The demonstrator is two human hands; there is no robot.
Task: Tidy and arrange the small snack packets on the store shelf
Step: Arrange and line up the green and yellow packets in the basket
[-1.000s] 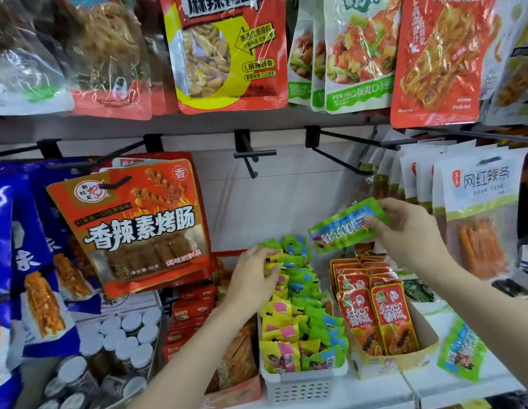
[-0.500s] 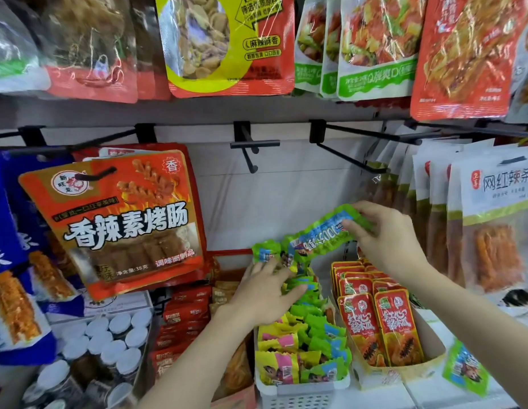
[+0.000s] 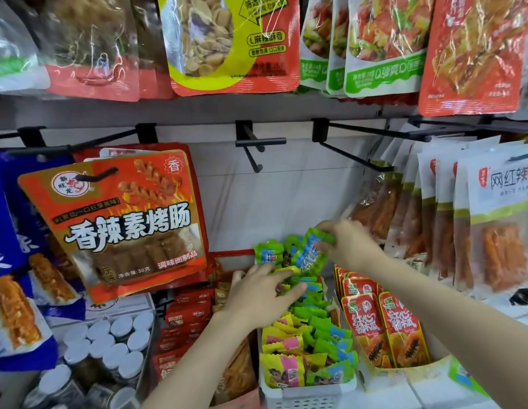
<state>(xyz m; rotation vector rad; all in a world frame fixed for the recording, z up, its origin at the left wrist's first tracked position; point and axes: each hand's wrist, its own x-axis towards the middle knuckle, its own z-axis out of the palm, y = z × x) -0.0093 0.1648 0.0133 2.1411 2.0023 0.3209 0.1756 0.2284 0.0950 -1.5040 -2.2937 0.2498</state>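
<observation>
Centre frame, my right hand (image 3: 350,246) pinches a green-and-blue foil snack packet (image 3: 311,252), long axis tilting down-left into the white slotted plastic basket (image 3: 307,394). My left hand (image 3: 258,295), fingers straight, seemingly parts the rows just below it.

You have two hands in view: the left hand (image 3: 258,293) and the right hand (image 3: 350,245). One green-and-blue foil packet (image 3: 311,250) sits in the right one. One white slotted plastic basket (image 3: 308,395) holds two rows of small packets, a yellow-and-pink row (image 3: 282,352) and a green-and-blue row (image 3: 324,332); they overlap too much for an exact count. Beside it, one cardboard display box (image 3: 404,374) shows two red papaya-print sachets (image 3: 386,329) in front, with more behind. You can count about fourteen white-capped jars (image 3: 109,346). Three black peg hooks (image 3: 258,146) hang bare. One large orange sausage-print pouch (image 3: 124,219) faces you.
</observation>
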